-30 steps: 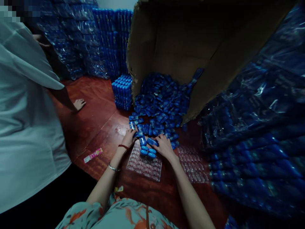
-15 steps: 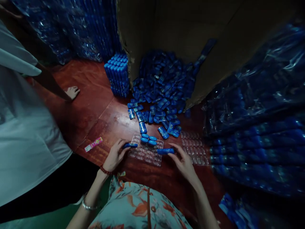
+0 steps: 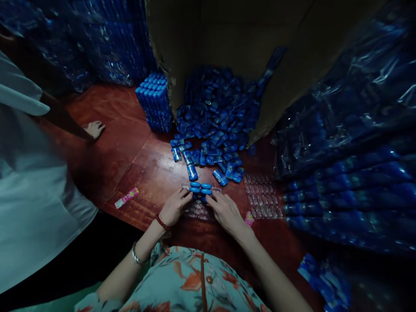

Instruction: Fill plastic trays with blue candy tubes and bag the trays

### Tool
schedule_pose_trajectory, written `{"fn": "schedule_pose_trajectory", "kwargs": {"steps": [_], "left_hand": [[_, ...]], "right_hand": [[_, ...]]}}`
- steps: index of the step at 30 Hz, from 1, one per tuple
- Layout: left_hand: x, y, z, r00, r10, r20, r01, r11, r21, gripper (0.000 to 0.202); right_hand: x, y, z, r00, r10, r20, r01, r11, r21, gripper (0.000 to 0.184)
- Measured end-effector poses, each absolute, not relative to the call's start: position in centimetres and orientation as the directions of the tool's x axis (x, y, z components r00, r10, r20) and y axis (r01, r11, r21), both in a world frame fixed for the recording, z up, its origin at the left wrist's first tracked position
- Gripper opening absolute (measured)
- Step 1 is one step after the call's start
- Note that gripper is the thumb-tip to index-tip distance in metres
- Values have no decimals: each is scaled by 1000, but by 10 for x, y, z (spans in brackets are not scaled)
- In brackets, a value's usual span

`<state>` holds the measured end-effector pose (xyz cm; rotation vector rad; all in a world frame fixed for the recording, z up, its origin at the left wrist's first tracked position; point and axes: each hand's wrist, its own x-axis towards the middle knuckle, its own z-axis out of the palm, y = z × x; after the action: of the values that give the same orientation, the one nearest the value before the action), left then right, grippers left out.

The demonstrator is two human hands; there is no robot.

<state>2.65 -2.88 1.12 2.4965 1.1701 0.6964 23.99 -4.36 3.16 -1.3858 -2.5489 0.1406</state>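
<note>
On the red tabletop in front of me lies a clear plastic tray (image 3: 199,211) with rows of moulded pockets. Several small blue containers (image 3: 201,185) stand upright at its far side, tops up. My left hand (image 3: 175,207) is closed at the tray's left, its fingertips on a blue container mostly hidden behind them. From the right, my right hand (image 3: 227,213) pinches another blue container (image 3: 204,198), just in front of the standing ones. Whether these two containers touch the tray's pockets I cannot tell.
Loose blue containers (image 3: 217,130) spill from a large cardboard box (image 3: 260,26). A packed block of them (image 3: 153,102) stands left of it. Another clear tray (image 3: 262,197) lies at right, beside wrapped blue stacks (image 3: 341,182). A co-worker's hand (image 3: 95,129) rests on the table at left.
Both hands have come inward over the tray, each bringing its blue container from lying sideways to beside the standing ones. A pink slip now shows by my right wrist. The view has shifted slightly.
</note>
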Motion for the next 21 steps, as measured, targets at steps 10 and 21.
{"fn": "schedule_pose_trajectory", "kwargs": {"steps": [10,21], "left_hand": [[46,-35,30,589,797,135,750,-601,276,20],[44,-46,17,590,741,320,713,-664,224,28]], "right_hand": [[222,-48,29,-523,836,166,834,542,-104,35],[236,-65,4,-292,862,414,854,430,-292,40]]}}
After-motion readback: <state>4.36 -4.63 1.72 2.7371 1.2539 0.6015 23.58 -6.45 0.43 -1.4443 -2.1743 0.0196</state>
